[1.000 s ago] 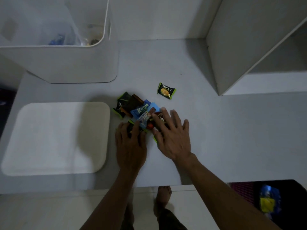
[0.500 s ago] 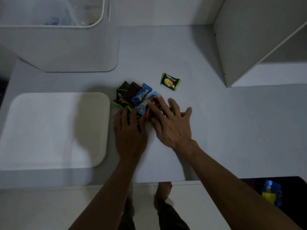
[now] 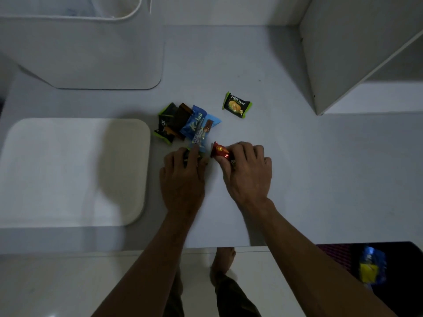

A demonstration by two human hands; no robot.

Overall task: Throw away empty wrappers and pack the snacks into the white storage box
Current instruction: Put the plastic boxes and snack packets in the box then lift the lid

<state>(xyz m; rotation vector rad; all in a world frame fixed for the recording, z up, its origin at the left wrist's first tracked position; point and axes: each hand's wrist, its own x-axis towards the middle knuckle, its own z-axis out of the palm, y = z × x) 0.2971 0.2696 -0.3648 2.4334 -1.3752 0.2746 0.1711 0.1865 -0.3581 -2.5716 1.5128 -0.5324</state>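
Surface [image 3: 297, 179] of pale grey carries everything in front of me. At its far left corner stands the tall white storage box [image 3: 91, 53], only its wall and rim in view. Along the left edge, nearer me, lies a flat white lid [image 3: 57, 170]. A white cabinet [image 3: 357, 49] rises at the far right.

My left hand [image 3: 183, 179] lies flat near the middle of the surface, fingers straight, pressing on a dark snack with a green edge [image 3: 188, 156] at the near end of the snack pile [image 3: 183, 124]. The pile sits just beyond it, beside the lid's right edge: dark packets, a blue one, a slim striped bar.

My right hand [image 3: 247, 172], just beside the left, has its fingers curled round a red snack [image 3: 220, 151], pinching it.

Toward the far edge, apart from the pile, lies a lone black and green snack [image 3: 237, 105].
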